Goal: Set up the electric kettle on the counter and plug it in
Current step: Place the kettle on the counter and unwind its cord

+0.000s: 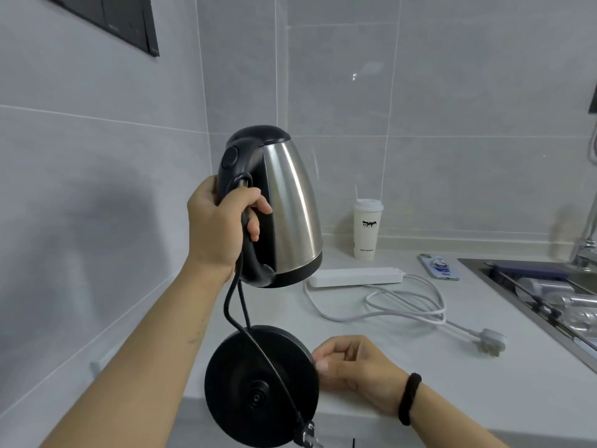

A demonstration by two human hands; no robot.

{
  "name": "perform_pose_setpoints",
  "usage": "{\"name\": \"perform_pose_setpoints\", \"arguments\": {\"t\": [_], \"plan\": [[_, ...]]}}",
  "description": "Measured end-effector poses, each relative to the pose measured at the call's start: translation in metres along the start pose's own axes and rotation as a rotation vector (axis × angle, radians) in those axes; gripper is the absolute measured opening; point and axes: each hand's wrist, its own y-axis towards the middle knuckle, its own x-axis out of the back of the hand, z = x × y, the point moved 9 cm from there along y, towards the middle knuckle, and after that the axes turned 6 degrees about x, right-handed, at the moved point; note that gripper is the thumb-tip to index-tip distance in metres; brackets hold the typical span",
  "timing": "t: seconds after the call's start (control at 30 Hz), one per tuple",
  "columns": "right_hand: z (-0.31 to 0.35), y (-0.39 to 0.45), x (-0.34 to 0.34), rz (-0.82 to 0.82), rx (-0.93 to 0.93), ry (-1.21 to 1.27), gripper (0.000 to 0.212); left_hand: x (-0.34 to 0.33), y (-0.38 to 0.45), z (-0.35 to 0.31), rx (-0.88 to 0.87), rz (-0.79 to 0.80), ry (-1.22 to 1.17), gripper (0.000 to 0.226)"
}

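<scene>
My left hand (219, 227) grips the black handle of a stainless steel kettle (287, 202) and holds it upright in the air above the counter (403, 360). Part of the black power cord (234, 302) is caught in the same grip and hangs down in a loop. My right hand (352, 363) holds the right edge of the round black kettle base (258, 383), tilted at the counter's front edge. The cord runs across the base and ends in a black plug (307, 434) at the bottom. A white power strip (355, 276) lies behind the kettle.
The strip's white cable (410, 305) coils over the counter and ends in a white plug (489, 342). A white lidded cup (367, 229) stands by the back wall, a phone (439, 266) beside it. A steel sink (549, 295) with items is at right. Dark wall sockets (129, 21) sit upper left.
</scene>
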Motion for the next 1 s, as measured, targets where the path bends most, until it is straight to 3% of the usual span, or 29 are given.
{"name": "perform_pose_setpoints", "arguments": {"t": [0.17, 0.43, 0.63, 1.0], "plan": [[-0.003, 0.003, 0.0, -0.054, 0.006, -0.116, 0.036, 0.006, 0.002, 0.01, 0.013, -0.008, -0.035, 0.004], [0.006, 0.01, 0.012, -0.251, 0.082, -0.072, 0.017, 0.012, 0.004, 0.02, 0.017, 0.042, -0.104, 0.022], [0.0, 0.025, 0.04, -0.475, 0.095, 0.159, 0.018, 0.019, 0.002, 0.023, 0.001, 0.05, -0.104, 0.025], [-0.012, 0.047, 0.064, -0.483, -0.037, -0.039, 0.018, 0.037, -0.004, 0.065, 0.129, 0.042, -0.098, 0.032]]}}
